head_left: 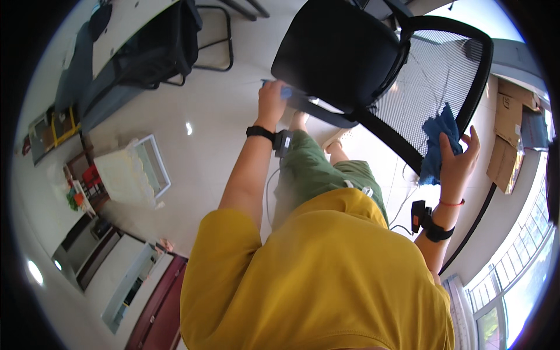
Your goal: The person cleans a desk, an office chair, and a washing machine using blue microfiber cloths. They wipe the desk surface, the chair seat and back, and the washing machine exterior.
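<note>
An office chair stands before me, with a black seat (337, 57) and a mesh backrest (433, 83) in a black frame. My right hand (459, 159) grips a crumpled blue cloth (441, 135) at the lower edge of the backrest, where the cloth covers part of the frame. My left hand (271, 101) is closed around a small blue object (285, 92) beside the front end of the chair's armrest (326, 114). Fingers and blur hide most of that object, so its kind is unclear. Both wrists carry strapped black devices.
Cardboard boxes (507, 131) are stacked along the right wall near a barred window (512, 258). Another black chair (162, 43) stands by a table (127, 26) at upper left. A cloth-covered piece of furniture (124, 170) is at left. A thin cable (402, 205) hangs near my right side.
</note>
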Action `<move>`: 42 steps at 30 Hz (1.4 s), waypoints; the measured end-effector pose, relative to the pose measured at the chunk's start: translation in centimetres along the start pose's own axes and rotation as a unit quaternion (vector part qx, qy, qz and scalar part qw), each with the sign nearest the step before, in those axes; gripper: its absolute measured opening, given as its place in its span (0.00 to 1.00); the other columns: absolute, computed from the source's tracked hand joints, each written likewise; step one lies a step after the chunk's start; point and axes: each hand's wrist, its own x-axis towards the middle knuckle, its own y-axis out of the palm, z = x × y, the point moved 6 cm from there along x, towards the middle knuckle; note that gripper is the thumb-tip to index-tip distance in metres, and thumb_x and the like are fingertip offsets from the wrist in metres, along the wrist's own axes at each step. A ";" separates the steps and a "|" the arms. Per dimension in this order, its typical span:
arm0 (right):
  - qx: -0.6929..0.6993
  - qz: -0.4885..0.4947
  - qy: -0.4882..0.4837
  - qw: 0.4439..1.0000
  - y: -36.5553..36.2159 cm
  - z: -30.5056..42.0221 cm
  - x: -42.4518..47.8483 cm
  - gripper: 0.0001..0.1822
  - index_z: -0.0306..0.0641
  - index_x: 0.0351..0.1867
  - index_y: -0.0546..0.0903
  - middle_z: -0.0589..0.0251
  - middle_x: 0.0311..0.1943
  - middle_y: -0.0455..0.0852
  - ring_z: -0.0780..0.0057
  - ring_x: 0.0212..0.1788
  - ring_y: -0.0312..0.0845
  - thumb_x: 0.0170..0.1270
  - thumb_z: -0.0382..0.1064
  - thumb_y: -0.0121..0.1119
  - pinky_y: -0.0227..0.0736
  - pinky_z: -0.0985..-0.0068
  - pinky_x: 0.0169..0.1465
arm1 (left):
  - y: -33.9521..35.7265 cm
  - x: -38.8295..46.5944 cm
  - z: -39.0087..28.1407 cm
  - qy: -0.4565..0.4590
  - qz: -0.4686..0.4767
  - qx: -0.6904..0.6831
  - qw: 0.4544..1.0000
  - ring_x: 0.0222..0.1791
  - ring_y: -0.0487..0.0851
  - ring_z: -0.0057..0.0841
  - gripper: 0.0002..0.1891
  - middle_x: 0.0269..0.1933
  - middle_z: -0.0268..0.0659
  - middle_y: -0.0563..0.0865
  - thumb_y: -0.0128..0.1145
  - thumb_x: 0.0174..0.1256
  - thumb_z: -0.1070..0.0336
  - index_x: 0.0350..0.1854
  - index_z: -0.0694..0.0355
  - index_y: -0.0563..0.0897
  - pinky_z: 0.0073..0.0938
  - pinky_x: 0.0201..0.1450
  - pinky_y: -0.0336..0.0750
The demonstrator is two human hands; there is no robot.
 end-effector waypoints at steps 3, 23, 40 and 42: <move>0.025 -0.035 -0.009 0.999 -2.2 3.4 0.1 0.29 0.37 0.59 0.75 0.54 0.53 0.80 0.61 0.56 0.76 0.57 0.41 0.71 0.71 0.68 0.60 | 1.1 1.7 7.7 -0.096 0.022 0.038 0.994 0.45 0.81 0.50 0.18 0.39 0.47 0.84 0.66 0.44 0.73 0.42 0.59 0.80 0.45 0.50 0.76; -0.193 0.063 0.336 0.920 2.5 1.1 4.6 0.26 0.39 0.56 0.70 0.49 0.40 0.86 0.48 0.41 0.84 0.63 0.51 0.59 0.79 0.59 0.40 | 8.6 34.8 -12.2 0.003 -0.002 -0.374 0.927 0.58 0.78 0.30 0.19 0.59 0.40 0.81 0.58 0.66 0.69 0.60 0.62 0.77 0.27 0.63 0.68; -0.326 0.056 0.326 0.885 2.7 -0.4 5.1 0.25 0.41 0.59 0.70 0.55 0.39 0.87 0.56 0.34 0.85 0.63 0.46 0.60 0.79 0.67 0.35 | 17.8 37.3 -22.2 0.287 0.027 -0.083 0.954 0.53 0.77 0.47 0.19 0.57 0.44 0.79 0.55 0.56 0.78 0.49 0.54 0.85 0.40 0.57 0.72; -0.337 0.058 0.320 0.884 2.6 0.1 5.1 0.26 0.42 0.59 0.70 0.57 0.39 0.87 0.58 0.34 0.85 0.62 0.46 0.61 0.79 0.69 0.35 | 20.2 34.3 -22.2 0.300 0.127 -0.129 0.937 0.52 0.77 0.45 0.17 0.57 0.42 0.79 0.54 0.56 0.78 0.46 0.55 0.85 0.41 0.56 0.73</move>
